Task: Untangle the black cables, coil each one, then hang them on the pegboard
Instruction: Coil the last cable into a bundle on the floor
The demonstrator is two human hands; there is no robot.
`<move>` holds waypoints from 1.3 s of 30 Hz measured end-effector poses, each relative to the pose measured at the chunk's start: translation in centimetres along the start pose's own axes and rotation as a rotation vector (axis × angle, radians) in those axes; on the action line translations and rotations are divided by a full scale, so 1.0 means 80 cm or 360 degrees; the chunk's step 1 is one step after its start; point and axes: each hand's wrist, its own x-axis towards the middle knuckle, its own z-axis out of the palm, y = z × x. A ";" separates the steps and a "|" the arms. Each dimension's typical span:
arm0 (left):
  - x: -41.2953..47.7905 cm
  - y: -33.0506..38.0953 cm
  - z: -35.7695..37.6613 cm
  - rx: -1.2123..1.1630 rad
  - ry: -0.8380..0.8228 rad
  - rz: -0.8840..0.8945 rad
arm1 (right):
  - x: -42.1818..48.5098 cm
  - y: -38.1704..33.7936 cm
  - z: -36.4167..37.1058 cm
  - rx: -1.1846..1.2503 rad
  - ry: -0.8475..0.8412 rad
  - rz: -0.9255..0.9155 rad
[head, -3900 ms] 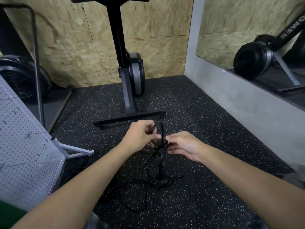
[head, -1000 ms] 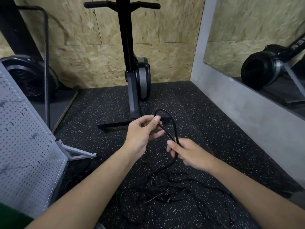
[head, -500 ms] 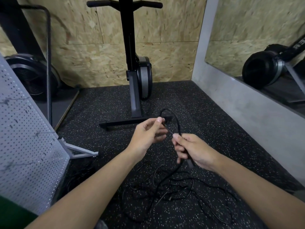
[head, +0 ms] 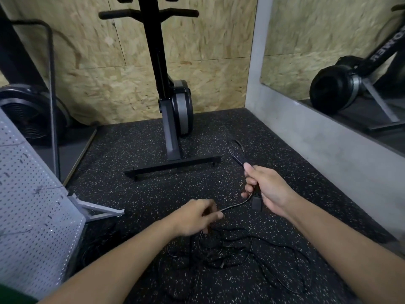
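A tangle of thin black cables (head: 236, 255) lies on the speckled rubber floor below my hands. My right hand (head: 268, 188) grips one cable, with a small loop (head: 236, 151) sticking up past the thumb and a black plug (head: 256, 202) hanging under the palm. From there the cable runs down-left to my left hand (head: 198, 217), which pinches it just above the tangle. The white pegboard (head: 32, 216) leans at the left edge on a grey metal foot.
An upright black exercise machine (head: 173, 119) stands on a floor bar straight ahead against the chipboard wall. A fan wheel (head: 30, 113) and a metal rail are at the far left. A grey low wall (head: 317, 137) with a mirror runs along the right.
My left hand has dropped down and left along the cable toward the tangle. My right hand moved up and right, holding the loop; the cable stretches between the two hands.
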 end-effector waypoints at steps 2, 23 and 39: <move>0.000 0.005 -0.007 0.0062 0.0225 0.0125 | 0.001 0.005 -0.009 -0.0301 0.0119 -0.0057; 0.000 0.015 -0.038 0.0068 0.0880 0.0433 | -0.020 0.018 0.034 -0.1544 -0.0347 -0.0049; -0.007 0.004 -0.040 0.0047 0.0601 0.0248 | -0.022 0.019 0.030 -0.1690 -0.0805 -0.0236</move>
